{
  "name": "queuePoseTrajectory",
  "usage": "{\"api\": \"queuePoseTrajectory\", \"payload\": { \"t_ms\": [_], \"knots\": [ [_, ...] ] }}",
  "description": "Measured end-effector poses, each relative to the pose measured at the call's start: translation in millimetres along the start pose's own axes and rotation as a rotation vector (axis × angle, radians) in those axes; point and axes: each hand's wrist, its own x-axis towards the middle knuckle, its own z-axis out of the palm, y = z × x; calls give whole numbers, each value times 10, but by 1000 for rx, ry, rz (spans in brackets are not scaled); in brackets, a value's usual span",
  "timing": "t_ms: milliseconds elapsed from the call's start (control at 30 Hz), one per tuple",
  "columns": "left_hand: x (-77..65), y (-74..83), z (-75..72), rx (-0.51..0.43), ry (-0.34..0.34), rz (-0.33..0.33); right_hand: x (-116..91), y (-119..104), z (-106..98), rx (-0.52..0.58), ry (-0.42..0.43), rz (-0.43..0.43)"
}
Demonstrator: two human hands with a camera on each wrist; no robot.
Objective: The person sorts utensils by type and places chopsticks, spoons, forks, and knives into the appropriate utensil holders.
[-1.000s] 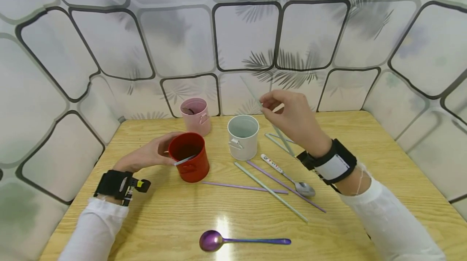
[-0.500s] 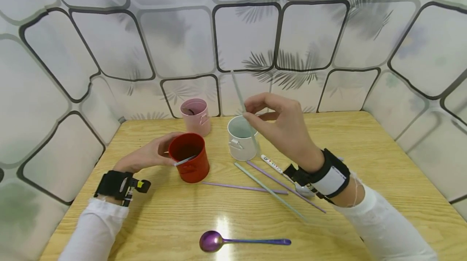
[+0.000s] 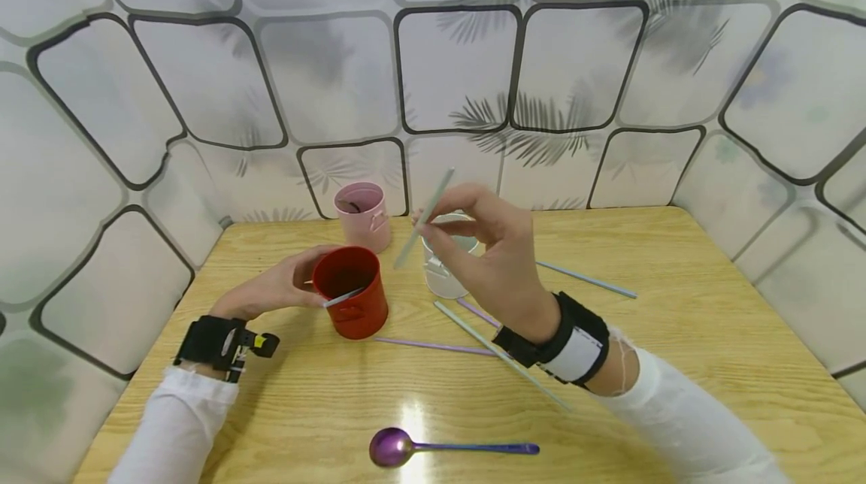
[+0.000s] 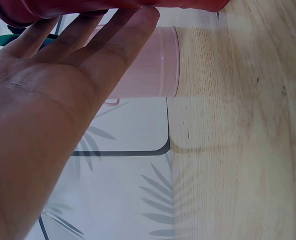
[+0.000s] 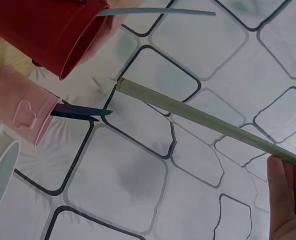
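Note:
My left hand [image 3: 280,288] holds the red bucket [image 3: 361,319] from its left side, fingers against its wall in the left wrist view. A pale blue straw [image 5: 158,10] sticks out of that bucket. My right hand [image 3: 494,258] pinches a pale green straw [image 3: 443,187] between thumb and fingers, above the table between the red bucket and the white bucket [image 3: 443,282]. The straw slants, its lower end toward the red bucket's rim. Behind the red bucket stands a pink bucket [image 3: 365,232] with dark blue-purple handles [image 5: 80,110] in it.
On the wooden table [image 3: 304,409] lie a green straw [image 3: 473,334], two purple straws [image 3: 426,346] and a blue straw [image 3: 587,279]. A purple metal spoon [image 3: 390,447] lies near the front edge. Patterned fabric [image 3: 460,71] rises behind the table.
My right hand has moved left with the green straw, across the white bucket. The straw's top has swung from leaning left to leaning right. My left hand and the red bucket have stayed put.

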Motion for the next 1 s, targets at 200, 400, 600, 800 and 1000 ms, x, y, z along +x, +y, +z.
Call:
{"api": "queuePoseTrajectory", "payload": {
  "t_ms": [200,400,600,800,1000],
  "knots": [
    [3,4,-4,-1,-1,-2,-23,39,194,-3,-47,-50],
    [7,11,-1,5,-3,-5,-73,121,375,30,-122,-52],
    [2,2,6,14,7,-38,-164,226,504,35,-184,-41],
    [0,-7,2,27,12,-49,-224,333,560,-52,-237,-15],
    [-5,-7,12,33,14,-40,-266,457,593,-125,-309,22]
  ]
}}
